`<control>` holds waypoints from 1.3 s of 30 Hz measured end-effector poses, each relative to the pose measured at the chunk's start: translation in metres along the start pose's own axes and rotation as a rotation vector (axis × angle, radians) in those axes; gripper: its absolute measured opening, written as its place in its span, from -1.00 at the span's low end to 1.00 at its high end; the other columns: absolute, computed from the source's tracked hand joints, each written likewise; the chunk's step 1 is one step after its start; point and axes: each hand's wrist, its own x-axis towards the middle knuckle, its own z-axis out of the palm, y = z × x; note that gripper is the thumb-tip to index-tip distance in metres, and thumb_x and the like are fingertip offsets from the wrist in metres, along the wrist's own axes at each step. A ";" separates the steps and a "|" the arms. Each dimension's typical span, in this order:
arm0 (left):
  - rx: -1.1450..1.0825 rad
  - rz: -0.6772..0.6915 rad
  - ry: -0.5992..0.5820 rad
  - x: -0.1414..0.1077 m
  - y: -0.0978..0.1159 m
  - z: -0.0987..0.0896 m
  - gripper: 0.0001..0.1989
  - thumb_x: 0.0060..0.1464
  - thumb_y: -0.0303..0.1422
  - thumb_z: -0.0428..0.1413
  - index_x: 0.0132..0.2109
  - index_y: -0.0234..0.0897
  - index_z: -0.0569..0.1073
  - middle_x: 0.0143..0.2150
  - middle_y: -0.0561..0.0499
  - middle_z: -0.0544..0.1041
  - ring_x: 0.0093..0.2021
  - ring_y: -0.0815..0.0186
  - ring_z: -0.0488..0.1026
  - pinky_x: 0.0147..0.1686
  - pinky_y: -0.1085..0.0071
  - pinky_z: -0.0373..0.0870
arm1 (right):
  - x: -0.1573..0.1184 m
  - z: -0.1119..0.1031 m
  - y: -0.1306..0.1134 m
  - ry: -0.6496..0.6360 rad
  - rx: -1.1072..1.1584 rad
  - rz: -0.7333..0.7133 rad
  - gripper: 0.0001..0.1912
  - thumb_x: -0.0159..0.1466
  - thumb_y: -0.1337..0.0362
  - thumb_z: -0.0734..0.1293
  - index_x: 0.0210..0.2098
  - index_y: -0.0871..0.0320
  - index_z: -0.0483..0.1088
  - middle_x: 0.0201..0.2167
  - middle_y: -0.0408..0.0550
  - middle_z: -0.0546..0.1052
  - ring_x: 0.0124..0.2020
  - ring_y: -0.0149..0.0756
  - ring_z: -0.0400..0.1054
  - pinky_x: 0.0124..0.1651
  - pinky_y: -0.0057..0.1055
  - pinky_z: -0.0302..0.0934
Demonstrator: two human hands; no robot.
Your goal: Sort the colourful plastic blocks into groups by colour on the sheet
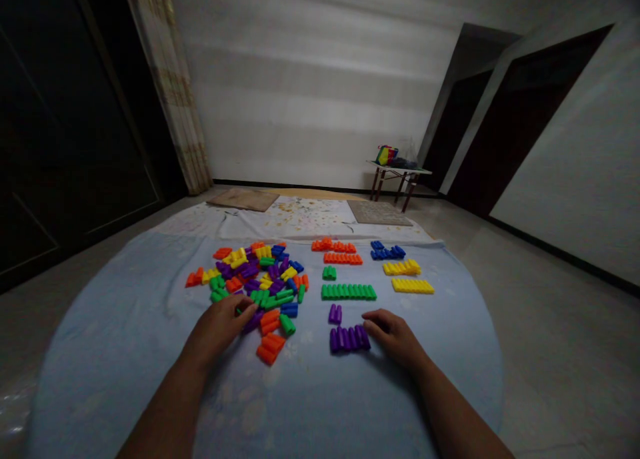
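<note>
Resting by the pile: your left hand (227, 322) is at the near left edge of the loose coloured pieces (267, 261), fingers curled down over a purple piece (254, 321) — whether they pinch it, you cannot tell.
Right hand: yours (393, 332) has its fingers loosely bent and slightly parted, fingertips at the right end of the purple row (349, 339); you see nothing pinched between them.
Pile: orange, yellow, green, blue and purple pieces lie jumbled left of the sorted rows, with two orange clusters (271, 347) and a green piece (287, 324) on your side of it.
Purple: the row sits nearest you, between your hands, and a small purple pair (335, 314) stands just beyond it.
Green: a long straight row (349, 292) lies past the purple, a short green group (329, 273) behind that.
Orange: one even row (343, 259) has a rougher one (333, 246) on its far side.
Yellow: to the right you have a neat row (413, 285) and, behind it, an uneven group (401, 267).
Blue: a blue cluster (388, 253) lies at the far right, beyond the yellow.
Table: a pale blue cloth (260, 405) lies under everything sorted — a white floral cloth (315, 212) covers the far end.
</note>
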 end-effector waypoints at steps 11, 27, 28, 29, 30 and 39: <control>-0.071 0.013 -0.041 -0.003 0.009 0.001 -0.69 0.00 -0.15 -0.01 -0.22 -0.23 0.46 -0.24 -0.03 0.54 -0.22 0.21 0.45 -0.25 0.36 0.29 | 0.004 0.001 0.004 0.078 0.085 0.028 -0.58 0.17 -0.02 0.22 -0.24 0.19 0.46 -0.40 -0.05 0.51 -0.37 -0.29 0.35 -0.29 -0.37 0.23; -0.272 0.088 -0.207 -0.016 0.091 0.058 -0.57 0.06 -0.08 -0.09 -0.08 -0.28 0.39 -0.40 0.03 0.53 -0.38 0.29 0.45 -0.39 0.40 0.28 | 0.007 -0.001 0.005 0.095 0.201 0.031 -0.60 0.17 -0.01 0.23 -0.30 0.21 0.46 -0.50 -0.11 0.48 -0.48 -0.39 0.32 -0.39 -0.47 0.20; -0.201 0.098 -0.203 -0.017 0.093 0.060 -0.58 0.07 -0.10 -0.10 -0.07 -0.27 0.38 -0.39 0.02 0.53 -0.38 0.29 0.45 -0.39 0.40 0.27 | 0.007 -0.001 0.005 0.094 0.202 0.032 -0.60 0.17 0.00 0.23 -0.30 0.21 0.45 -0.50 -0.12 0.48 -0.48 -0.39 0.32 -0.39 -0.47 0.20; -0.117 0.109 -0.203 -0.018 0.095 0.061 -0.60 0.07 -0.11 -0.10 -0.07 -0.25 0.39 -0.38 0.01 0.54 -0.35 0.27 0.46 -0.37 0.39 0.27 | 0.007 -0.001 0.005 0.093 0.202 0.033 -0.60 0.17 0.00 0.23 -0.30 0.21 0.45 -0.51 -0.12 0.48 -0.48 -0.39 0.32 -0.39 -0.47 0.20; -0.034 0.121 -0.208 -0.019 0.097 0.062 -0.62 0.07 -0.12 -0.09 -0.08 -0.23 0.40 -0.34 -0.01 0.55 -0.32 0.26 0.46 -0.34 0.37 0.27 | 0.007 -0.001 0.006 0.093 0.202 0.035 -0.61 0.17 0.00 0.23 -0.30 0.21 0.45 -0.51 -0.12 0.47 -0.48 -0.39 0.32 -0.39 -0.47 0.20; 0.003 0.323 -0.344 -0.009 0.079 0.058 -0.53 -0.04 -0.20 0.05 0.05 -0.15 0.33 0.04 -0.05 0.43 -0.04 0.24 0.39 -0.06 0.35 0.28 | 0.007 -0.004 0.002 0.085 0.186 0.029 -0.63 0.17 0.01 0.23 -0.31 0.20 0.45 -0.49 -0.13 0.48 -0.47 -0.41 0.30 -0.40 -0.49 0.18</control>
